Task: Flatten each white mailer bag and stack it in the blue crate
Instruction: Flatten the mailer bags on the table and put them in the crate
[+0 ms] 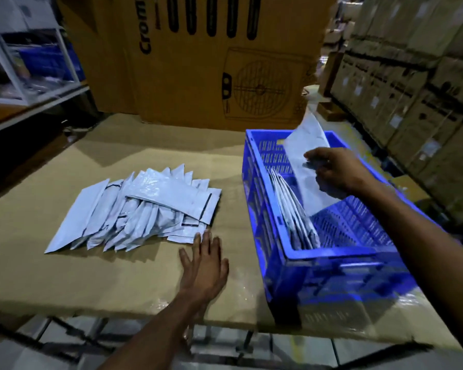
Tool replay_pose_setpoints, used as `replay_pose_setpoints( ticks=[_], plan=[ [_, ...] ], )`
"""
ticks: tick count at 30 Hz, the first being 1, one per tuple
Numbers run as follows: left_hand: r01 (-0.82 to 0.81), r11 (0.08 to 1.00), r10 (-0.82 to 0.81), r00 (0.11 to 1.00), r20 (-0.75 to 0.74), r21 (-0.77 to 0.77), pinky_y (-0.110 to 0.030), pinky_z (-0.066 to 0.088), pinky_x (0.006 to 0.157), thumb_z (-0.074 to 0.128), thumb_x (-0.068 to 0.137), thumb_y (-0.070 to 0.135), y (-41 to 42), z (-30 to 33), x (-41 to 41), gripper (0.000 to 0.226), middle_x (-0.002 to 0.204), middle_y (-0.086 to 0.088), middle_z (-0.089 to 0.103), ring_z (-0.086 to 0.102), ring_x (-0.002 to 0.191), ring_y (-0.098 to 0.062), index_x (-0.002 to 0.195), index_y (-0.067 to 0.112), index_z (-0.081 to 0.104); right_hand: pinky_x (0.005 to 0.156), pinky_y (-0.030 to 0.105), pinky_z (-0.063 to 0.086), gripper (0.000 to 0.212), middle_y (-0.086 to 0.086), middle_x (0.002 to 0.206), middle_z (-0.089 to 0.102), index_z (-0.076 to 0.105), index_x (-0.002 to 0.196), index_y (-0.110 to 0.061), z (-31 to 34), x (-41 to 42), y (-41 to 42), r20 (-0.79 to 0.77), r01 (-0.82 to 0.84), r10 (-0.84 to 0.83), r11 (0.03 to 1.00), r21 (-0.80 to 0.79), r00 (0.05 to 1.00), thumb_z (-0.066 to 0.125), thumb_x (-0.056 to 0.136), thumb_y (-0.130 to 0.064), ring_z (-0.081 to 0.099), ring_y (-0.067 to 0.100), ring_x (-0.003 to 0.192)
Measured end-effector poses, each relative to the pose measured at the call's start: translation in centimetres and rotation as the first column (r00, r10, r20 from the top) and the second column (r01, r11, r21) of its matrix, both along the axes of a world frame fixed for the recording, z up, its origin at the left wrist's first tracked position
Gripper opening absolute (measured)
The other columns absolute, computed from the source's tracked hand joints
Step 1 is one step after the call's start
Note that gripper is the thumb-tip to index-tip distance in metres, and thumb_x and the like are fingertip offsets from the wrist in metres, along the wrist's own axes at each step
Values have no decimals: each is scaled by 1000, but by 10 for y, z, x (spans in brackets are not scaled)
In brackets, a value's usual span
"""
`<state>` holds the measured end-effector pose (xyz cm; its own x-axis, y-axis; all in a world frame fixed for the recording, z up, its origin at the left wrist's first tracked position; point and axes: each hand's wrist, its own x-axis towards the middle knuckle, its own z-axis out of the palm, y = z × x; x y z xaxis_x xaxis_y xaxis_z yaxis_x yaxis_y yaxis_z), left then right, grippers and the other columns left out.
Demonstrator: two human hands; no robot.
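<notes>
A loose pile of white mailer bags (142,209) lies on the cardboard-covered table (64,276), left of centre. The blue crate (332,265) stands at the right with several flat mailers (292,209) leaning on edge against its left wall. My right hand (334,172) is over the crate and grips one white mailer bag (309,145), which stands tilted inside the crate with its top above the far rim. My left hand (206,260) lies flat on the table with straight fingers, its fingertips at the pile's near right edge.
A large brown carton with a fan drawing (219,62) stands behind the table. Stacked cartons (412,89) line the right side. White shelving (30,70) with blue bins is at the back left. The table's front edge runs across the lower frame.
</notes>
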<state>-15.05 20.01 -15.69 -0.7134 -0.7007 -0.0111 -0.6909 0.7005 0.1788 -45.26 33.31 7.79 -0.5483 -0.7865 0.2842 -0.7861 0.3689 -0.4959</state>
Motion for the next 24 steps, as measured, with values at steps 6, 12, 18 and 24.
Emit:
replay_pose_setpoints(
  ticks=[6, 12, 18, 24],
  plan=[
    [-25, 999, 22, 998, -62, -42, -65, 18, 115, 21, 92, 52, 4, 2, 1, 71, 166, -8, 19, 11, 154, -29, 153, 20, 37, 89, 38, 44, 60, 24, 124, 59, 48, 143, -25, -45, -24, -2, -246, 24, 163, 787, 617, 955, 52, 87, -4, 56, 40, 115],
    [-46, 998, 43, 997, -64, -46, -63, 19, 116, 25, 93, 50, 5, 2, 1, 65, 165, -9, 22, 14, 153, -28, 148, 20, 43, 92, 36, 45, 83, 28, 135, 50, 14, 156, -18, -79, -9, -9, -31, -93, 189, 612, 785, 981, 57, 86, -6, 51, 38, 123],
    [-56, 995, 50, 996, -71, -85, -64, 23, 114, 29, 92, 49, 6, -1, 1, 58, 162, -9, 30, 23, 150, -29, 138, 21, 51, 56, 31, 43, 94, 22, 105, 64, -2, 156, -21, -84, 1, -20, 117, -155, 103, 731, 665, 988, 49, 82, 4, 55, 28, 70],
    [-57, 993, 51, 997, -63, -106, -65, 24, 113, 30, 91, 49, 5, -3, 0, 58, 161, -8, 33, 27, 148, -28, 137, 21, 52, 72, 39, 50, 91, 28, 114, 60, 0, 157, -21, -88, -4, -25, 105, -140, 97, 793, 593, 990, 49, 84, 1, 61, 41, 100]
  ],
)
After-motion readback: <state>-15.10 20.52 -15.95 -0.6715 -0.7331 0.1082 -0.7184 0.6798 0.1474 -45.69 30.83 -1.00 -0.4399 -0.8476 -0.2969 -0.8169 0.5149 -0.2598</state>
